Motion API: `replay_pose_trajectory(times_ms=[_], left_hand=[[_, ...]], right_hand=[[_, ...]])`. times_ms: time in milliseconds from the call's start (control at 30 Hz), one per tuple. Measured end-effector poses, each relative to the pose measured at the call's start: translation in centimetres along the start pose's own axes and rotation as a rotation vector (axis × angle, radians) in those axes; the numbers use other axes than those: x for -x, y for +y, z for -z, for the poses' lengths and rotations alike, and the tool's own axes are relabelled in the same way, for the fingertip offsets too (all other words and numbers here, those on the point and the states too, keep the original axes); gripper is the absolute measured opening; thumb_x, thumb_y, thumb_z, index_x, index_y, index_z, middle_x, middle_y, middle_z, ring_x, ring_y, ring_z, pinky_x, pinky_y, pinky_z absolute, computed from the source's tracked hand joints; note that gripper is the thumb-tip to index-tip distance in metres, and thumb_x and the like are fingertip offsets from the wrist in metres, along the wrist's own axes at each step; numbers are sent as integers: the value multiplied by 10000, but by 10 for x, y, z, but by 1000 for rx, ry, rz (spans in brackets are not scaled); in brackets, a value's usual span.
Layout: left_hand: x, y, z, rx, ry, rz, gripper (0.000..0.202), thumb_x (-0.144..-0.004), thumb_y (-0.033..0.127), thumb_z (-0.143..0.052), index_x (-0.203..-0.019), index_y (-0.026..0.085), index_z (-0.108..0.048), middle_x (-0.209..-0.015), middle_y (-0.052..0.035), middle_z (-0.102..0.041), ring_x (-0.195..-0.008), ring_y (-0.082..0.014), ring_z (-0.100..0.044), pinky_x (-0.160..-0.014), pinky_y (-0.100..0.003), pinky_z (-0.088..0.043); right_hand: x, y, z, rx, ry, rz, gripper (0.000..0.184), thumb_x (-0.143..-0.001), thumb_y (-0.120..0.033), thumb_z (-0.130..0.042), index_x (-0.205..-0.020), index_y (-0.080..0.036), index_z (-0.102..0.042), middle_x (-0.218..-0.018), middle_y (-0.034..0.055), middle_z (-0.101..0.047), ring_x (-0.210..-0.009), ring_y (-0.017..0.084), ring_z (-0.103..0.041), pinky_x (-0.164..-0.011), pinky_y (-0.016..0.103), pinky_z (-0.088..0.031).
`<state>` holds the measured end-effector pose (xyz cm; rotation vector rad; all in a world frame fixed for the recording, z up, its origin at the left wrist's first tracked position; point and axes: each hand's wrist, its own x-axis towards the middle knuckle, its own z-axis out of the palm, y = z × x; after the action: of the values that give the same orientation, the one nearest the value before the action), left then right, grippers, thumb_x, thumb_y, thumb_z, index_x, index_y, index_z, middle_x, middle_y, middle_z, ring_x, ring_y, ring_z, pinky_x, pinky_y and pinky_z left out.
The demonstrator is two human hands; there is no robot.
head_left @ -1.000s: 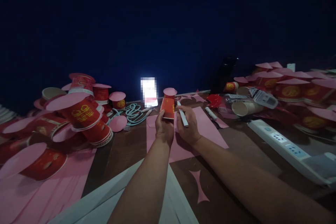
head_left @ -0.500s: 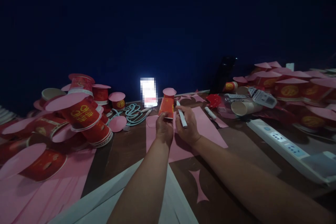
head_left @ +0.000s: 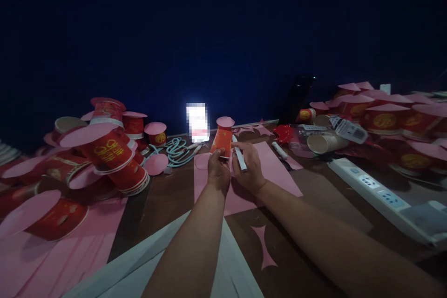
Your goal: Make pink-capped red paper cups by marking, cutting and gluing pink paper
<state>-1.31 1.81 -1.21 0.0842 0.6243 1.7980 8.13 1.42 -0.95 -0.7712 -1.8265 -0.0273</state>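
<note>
In front of me, my left hand point(head_left: 219, 170) is closed on a red paper cup point(head_left: 221, 143), its white rim toward me. A round pink paper disc point(head_left: 225, 122) shows at the cup's far end. My right hand point(head_left: 248, 164) is closed around a white marker point(head_left: 240, 158), whose far end is close beside the cup's right side. I cannot tell whether the marker touches the cup. Both hands are above a pink paper sheet point(head_left: 272, 177), on which a circle outline partly shows at the left.
Red cups with pink discs point(head_left: 108, 149) are heaped at the left, and more cups point(head_left: 387, 118) at the right. A pale cable point(head_left: 179, 151) lies near a lit screen point(head_left: 198, 121). At right are a white tube point(head_left: 279, 151) and a power strip point(head_left: 370, 191). A pink scrap point(head_left: 264, 247) lies nearer.
The cup has turned slightly in my left hand, with its printed face more toward me. My right hand and the marker have shifted a little to the left.
</note>
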Motion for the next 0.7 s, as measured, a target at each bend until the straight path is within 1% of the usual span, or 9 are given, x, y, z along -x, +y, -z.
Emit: replay_pose_trajectory(times_ms=[133, 333, 533, 700], left_hand=[[3, 1, -3, -17, 52, 4, 56, -660, 106, -587, -668, 152, -555, -655, 19, -578, -632, -88, -571, -725, -228, -457], [3, 0, -4, -28, 65, 13, 63, -657, 91, -576, -649, 150, -553, -637, 15, -571, -616, -87, -563, -728, -226, -464], [1, 0, -2, -43, 10, 7, 89, -655, 80, -592, -679, 157, -556, -657, 14, -581, -653, -92, -578, -724, -220, -479], [-2, -3, 0, -45, -9, -11, 97, -645, 78, -598, -690, 151, -553, -665, 17, -580, -664, -86, -584, -738, -220, -474]], right_hand=[[0, -1, 1, -2, 7, -5, 314, -837, -147, -499, -1147, -194, -515, -1019, 97, -631, -951, 242, -571, -831, 403, -443], [1, -2, 0, -50, 15, 3, 220, -897, -196, -486, -1110, -200, -543, -1038, 85, -662, -961, 216, -607, -867, 394, -430], [2, -2, -2, -39, 20, -6, 185, -921, -214, -480, -1090, -195, -554, -1030, 94, -674, -975, 219, -611, -877, 407, -432], [2, -1, -2, -35, 6, 13, 189, -933, -214, -454, -1084, -189, -566, -1027, 103, -673, -978, 225, -608, -867, 418, -442]])
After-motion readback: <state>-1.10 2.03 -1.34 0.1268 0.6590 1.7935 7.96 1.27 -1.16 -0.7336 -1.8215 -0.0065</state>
